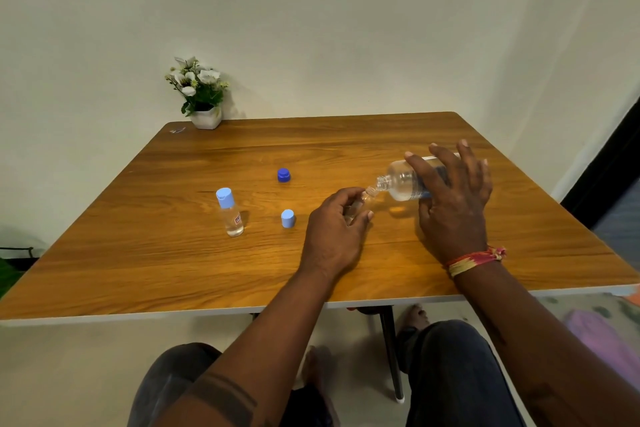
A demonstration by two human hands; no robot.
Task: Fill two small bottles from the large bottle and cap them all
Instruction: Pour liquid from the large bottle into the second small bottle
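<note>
My right hand [452, 198] grips the large clear bottle [401, 182], tipped on its side with its open neck pointing left. That neck meets the mouth of a small clear bottle [363, 199], which my left hand [337, 222] holds tilted above the wooden table [173, 270]. A second small bottle [230, 215] stands upright at the left with its light blue cap on. A loose light blue cap [287, 218] lies left of my left hand. Farther back sits a dark blue cap [283, 175].
A white pot of artificial flowers [202, 97] stands at the table's back left corner against the wall. My knees and the table's dark leg [391, 354] show below the front edge.
</note>
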